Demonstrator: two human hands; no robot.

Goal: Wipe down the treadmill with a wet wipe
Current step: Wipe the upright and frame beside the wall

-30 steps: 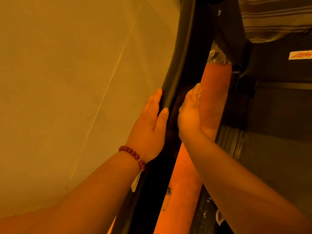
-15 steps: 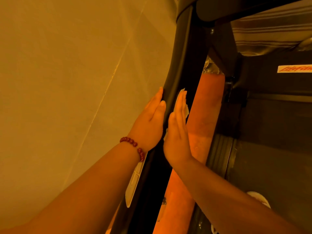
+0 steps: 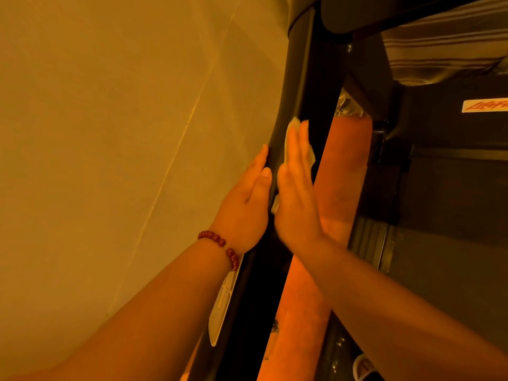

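Pressing pale wet wipe (image 3: 293, 124) on black treadmill post (image 3: 297, 78): right hand (image 3: 297, 204) fingers (image 3: 298, 149) straight; left hand (image 3: 244, 207) flat.

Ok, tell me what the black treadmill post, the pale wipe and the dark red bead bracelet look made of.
Black treadmill post: smooth moulded plastic or painted metal, with a soft sheen. Pale wipe: thin, limp nonwoven sheet, crumpled at its edges. Dark red bead bracelet: glossy round beads, maybe stone, wood or glass.

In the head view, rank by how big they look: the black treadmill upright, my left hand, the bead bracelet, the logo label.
1. black treadmill upright
2. left hand
3. bead bracelet and logo label: about alike; the frame edge cuts the label.
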